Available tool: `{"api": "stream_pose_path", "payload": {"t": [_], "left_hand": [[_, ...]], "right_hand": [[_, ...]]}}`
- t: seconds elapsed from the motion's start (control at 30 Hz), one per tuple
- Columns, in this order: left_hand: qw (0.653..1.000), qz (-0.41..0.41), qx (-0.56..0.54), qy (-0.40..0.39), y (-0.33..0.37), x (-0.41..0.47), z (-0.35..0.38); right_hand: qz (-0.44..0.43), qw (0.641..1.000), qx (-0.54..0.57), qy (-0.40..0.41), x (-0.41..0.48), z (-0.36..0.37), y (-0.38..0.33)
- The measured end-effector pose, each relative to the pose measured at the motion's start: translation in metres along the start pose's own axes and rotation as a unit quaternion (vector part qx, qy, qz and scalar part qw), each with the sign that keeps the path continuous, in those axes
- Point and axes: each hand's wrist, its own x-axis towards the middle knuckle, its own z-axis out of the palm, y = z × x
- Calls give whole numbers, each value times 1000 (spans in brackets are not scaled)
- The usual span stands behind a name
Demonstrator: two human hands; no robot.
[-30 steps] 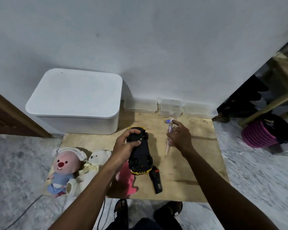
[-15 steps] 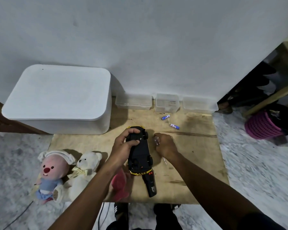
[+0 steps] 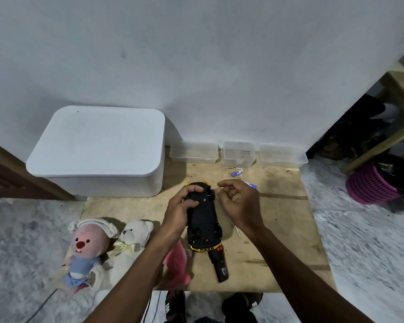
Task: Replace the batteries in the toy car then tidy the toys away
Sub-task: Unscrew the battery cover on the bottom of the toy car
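Note:
The black toy car [image 3: 203,220] with yellow trim lies upside down on the wooden board [image 3: 287,231]. My left hand [image 3: 179,206] grips its far end from the left. Just right of the car, my right hand [image 3: 240,202] hovers with its fingers loosely curled and nothing visible in them. A thin screwdriver [image 3: 238,231] lies on the board under my right wrist, mostly hidden. One blue-and-white battery [image 3: 238,172] rests near the wall; a second battery [image 3: 252,185] peeks out behind my right hand. A black remote control [image 3: 220,264] sits at the car's near end.
A closed white storage box [image 3: 98,145] stands at the back left. Three clear containers [image 3: 194,153] line the wall. A pink-faced plush [image 3: 86,245], a white bear [image 3: 129,243] and a pink plush [image 3: 178,264] lie front left. A pink basket [image 3: 371,186] stands on the floor to the right.
My right hand carried the screwdriver from near the batteries to beside the car, laid it on the board and lifted off empty. My left hand kept hold of the car.

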Motion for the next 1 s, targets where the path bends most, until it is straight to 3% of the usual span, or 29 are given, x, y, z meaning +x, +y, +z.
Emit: {"api": "stream_pose_path", "payload": {"t": [0.17,0.63,1.0], "left_hand": [[1000,26,10,-3,8,-11,-6],[999,37,32,-18,21,-29,-22],[999,28,35,-23,26,-30,-19]], "right_hand": [[-55,996,-22,-68,-21,1,-28],[15,989,-118,-91,-28,8,-66],[2,981,-171,-96,-29,14,-73]]}}
